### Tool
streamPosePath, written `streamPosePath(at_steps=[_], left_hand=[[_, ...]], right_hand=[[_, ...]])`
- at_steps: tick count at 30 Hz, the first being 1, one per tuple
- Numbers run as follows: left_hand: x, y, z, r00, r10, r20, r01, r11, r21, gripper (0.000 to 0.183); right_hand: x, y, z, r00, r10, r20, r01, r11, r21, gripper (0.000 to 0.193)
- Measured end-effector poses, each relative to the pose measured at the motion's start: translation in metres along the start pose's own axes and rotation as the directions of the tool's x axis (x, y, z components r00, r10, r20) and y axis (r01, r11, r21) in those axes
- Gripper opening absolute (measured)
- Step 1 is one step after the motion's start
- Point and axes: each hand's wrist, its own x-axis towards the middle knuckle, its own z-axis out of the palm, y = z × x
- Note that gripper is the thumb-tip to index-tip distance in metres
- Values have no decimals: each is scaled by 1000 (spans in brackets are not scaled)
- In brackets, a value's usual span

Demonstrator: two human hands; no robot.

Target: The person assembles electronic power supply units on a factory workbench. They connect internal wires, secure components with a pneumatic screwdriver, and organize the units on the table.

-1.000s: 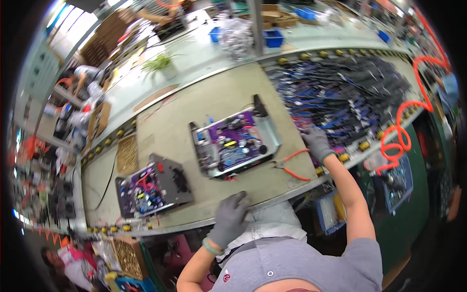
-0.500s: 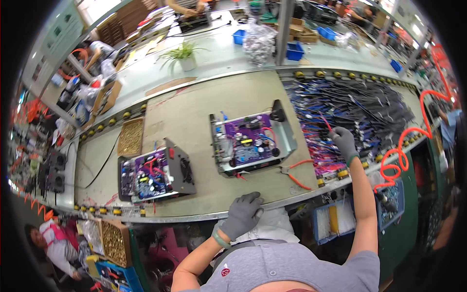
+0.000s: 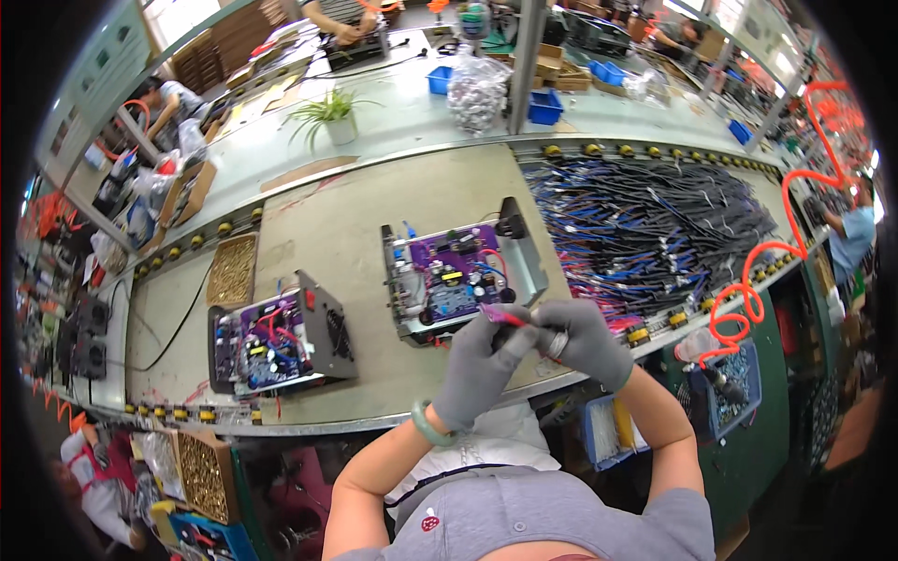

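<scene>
My two grey-gloved hands meet at the belt's near edge, in front of the right-hand open device chassis (image 3: pixel 458 271), which has a purple circuit board. My left hand (image 3: pixel 480 365) is closed on a short pink and red wire (image 3: pixel 505 317) that sticks up past the fingertips. My right hand (image 3: pixel 591 344) is closed around the wire's other part, against the left fingertips. Something pale and orange shows between the right fingers, too small to tell. The hands mostly hide the orange-handled pliers' spot. A second chassis (image 3: pixel 271 346) stands farther left.
Bundled black cables with blue, red and pink wire ends (image 3: pixel 664 234) cover the belt's right side. A tray of brass-coloured parts (image 3: pixel 232 269) lies at left. A coiled orange air hose (image 3: pixel 748 294) hangs at right above a blue parts bin (image 3: pixel 734 393). Co-workers sit beyond.
My right hand has come back from the cable pile with the pink wire and joined the left. The left hand has risen and closed on the wire. The view has shifted slightly.
</scene>
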Motion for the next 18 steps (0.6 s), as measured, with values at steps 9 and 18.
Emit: streamPosePath(at_steps=[9, 18], left_hand=[[1, 16, -60, 997, 37, -74, -20, 975, 223, 13], [111, 16, -99, 991, 56, 125, -122, 780, 613, 17]], right_hand=[[45, 0, 21, 992, -60, 114, 43, 989, 143, 11], [108, 17, -12, 985, -140, -98, 112, 963, -246, 4]])
